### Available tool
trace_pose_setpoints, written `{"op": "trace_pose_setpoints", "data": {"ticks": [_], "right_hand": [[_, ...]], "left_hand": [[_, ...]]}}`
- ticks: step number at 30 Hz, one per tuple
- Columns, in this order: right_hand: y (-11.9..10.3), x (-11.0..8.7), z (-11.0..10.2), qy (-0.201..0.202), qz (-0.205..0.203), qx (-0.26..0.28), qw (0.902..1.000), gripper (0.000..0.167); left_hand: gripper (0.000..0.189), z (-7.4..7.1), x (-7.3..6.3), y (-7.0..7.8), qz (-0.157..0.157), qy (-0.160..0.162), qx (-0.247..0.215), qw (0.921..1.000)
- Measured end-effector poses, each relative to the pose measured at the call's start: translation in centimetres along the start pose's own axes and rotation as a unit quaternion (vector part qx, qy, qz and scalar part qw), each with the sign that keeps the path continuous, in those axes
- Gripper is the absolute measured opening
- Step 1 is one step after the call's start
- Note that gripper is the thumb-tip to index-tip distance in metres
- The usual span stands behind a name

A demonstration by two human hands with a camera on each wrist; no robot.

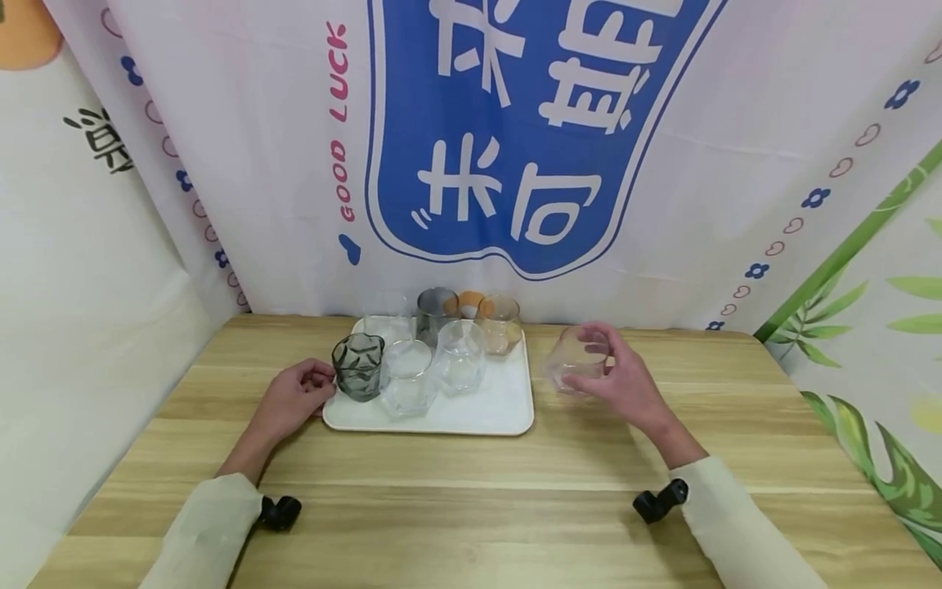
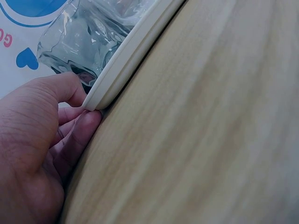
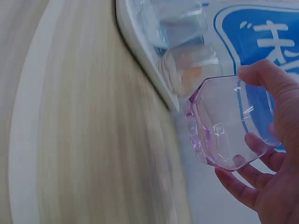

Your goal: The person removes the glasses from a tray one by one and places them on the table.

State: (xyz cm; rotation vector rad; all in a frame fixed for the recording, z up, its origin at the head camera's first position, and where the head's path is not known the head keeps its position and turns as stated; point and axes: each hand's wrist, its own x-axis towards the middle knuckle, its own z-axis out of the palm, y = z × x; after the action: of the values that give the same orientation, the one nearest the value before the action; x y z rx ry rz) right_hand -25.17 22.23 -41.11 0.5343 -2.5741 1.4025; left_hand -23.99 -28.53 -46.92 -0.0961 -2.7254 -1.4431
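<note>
My right hand [image 1: 621, 380] grips a clear pink-tinted drinking glass [image 3: 222, 123] to the right of the tray, thumb on one side and fingers round the other. In the right wrist view the glass shows an angular base turned toward the tray. At the tray's left side, my left hand [image 1: 294, 397] pinches the rim of the white tray [image 2: 122, 60] between thumb and fingers. Close beside those fingers, a dark grey rippled glass [image 1: 358, 366] stands on the tray. Clear glasses [image 1: 408, 380] are next to it, with a smoky glass [image 1: 436, 311] and an amber-tinted glass [image 1: 499, 327] behind.
The tray stands near the back of a wooden table [image 1: 471, 507]. Right behind it hangs a white curtain [image 1: 280, 164] with a blue printed panel. Patterned cloth [image 1: 876, 327] borders the right side. A black camera mount sits on each wrist.
</note>
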Motion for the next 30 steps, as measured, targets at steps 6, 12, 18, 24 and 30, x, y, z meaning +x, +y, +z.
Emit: {"op": "trace_pose_setpoints", "data": {"ticks": [6,12,18,24,30], "right_hand": [[2.0,-0.4,-3.3,0.019,0.015,-0.05,0.9984,0.08],[4.1,-0.6,-6.7,0.047,0.048,-0.07,0.9953,0.081],[6.0,-0.7,-9.4,0.083,0.099,-0.081,0.9884,0.088],[8.0,-0.6,-11.8,0.117,0.152,-0.08,0.9781,0.094],[9.7,-0.7,-13.9,0.154,0.2,-0.071,0.9651,0.1]], "left_hand": [[0.026,-0.1,-0.2,0.3,-0.002,-0.006,-0.003,1.0],[0.026,-0.2,-0.3,0.4,-0.003,-0.004,-0.003,1.0],[0.026,-0.2,-0.3,0.3,-0.004,-0.007,-0.004,1.0],[0.026,-0.2,-0.2,0.1,-0.004,-0.005,-0.004,1.0],[0.026,-0.2,-0.2,0.1,-0.004,-0.005,-0.008,1.0]]}}
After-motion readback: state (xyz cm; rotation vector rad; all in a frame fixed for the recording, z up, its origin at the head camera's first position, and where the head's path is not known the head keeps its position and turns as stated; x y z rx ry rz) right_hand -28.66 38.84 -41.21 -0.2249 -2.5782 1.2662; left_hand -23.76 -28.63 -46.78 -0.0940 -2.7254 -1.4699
